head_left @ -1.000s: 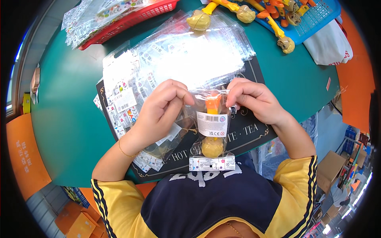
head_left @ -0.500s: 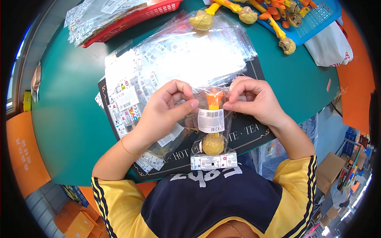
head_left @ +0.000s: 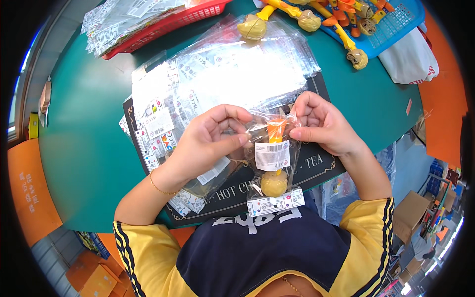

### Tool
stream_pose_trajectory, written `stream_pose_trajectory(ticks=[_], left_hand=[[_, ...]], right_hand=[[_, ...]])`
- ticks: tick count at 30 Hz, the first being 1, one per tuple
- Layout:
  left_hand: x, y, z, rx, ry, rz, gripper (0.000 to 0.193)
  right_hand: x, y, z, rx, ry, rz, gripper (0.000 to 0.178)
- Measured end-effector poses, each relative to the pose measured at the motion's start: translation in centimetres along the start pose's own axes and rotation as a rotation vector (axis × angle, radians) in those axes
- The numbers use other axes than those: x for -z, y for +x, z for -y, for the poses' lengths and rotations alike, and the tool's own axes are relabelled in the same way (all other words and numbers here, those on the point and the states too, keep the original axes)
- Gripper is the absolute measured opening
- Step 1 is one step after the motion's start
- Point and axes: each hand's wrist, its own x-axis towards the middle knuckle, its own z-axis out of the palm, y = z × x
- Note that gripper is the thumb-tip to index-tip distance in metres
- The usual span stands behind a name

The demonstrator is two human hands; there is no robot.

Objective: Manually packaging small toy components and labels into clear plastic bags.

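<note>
A clear plastic bag [head_left: 293, 166] hangs between my hands, its patterned strip toward my chest. Inside it lies a toy [head_left: 275, 184] with an orange end, a yellow stem and a round blond head. A white printed label [head_left: 272, 156] covers part of the stem. My left hand [head_left: 220, 131] pinches the bag's upper left corner between thumb and finger. At the upper right corner, my right hand [head_left: 319, 121] pinches the film the same way. Just beyond my hands lies a pile of flat clear bags [head_left: 198, 84], partly washed out by glare.
The bags rest on a black lettered mat [head_left: 227, 195] on a green table [head_left: 89, 148]. A red basket [head_left: 168, 27] of flat packaging stands at the far left. At the far right, a blue basket [head_left: 391, 37] holds several similar toys, beside a white bag [head_left: 408, 62].
The bag with the toy has shifted slightly right and tilted, its strip now slanting. My right hand has moved a little up; both hands keep pinching the bag's upper edge.
</note>
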Motion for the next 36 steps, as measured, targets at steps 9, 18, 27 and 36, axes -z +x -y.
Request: stream_pose_trajectory(ticks=[9,18,27,36], left_hand=[[-0.8,-0.1,0.1,-0.166,0.155,-0.039,0.034],[-1.6,-0.4,-0.2,-0.237,0.105,-0.053,0.068],[-2.5,-1.6,0.3,0.185,0.208,0.292,0.051],[-2.7,-1.5,0.7,0.134,0.207,0.194,0.048]], right_hand=[[-1.4,0.1,1.0,0.193,-0.080,-0.067,0.067],[-3.0,0.6,1.0,0.029,-0.069,-0.075,0.043],[-3.0,-0.2,1.5,0.242,0.139,-0.056,0.057],[-2.1,-1.4,1.3,0.161,-0.090,-0.145,0.044]])
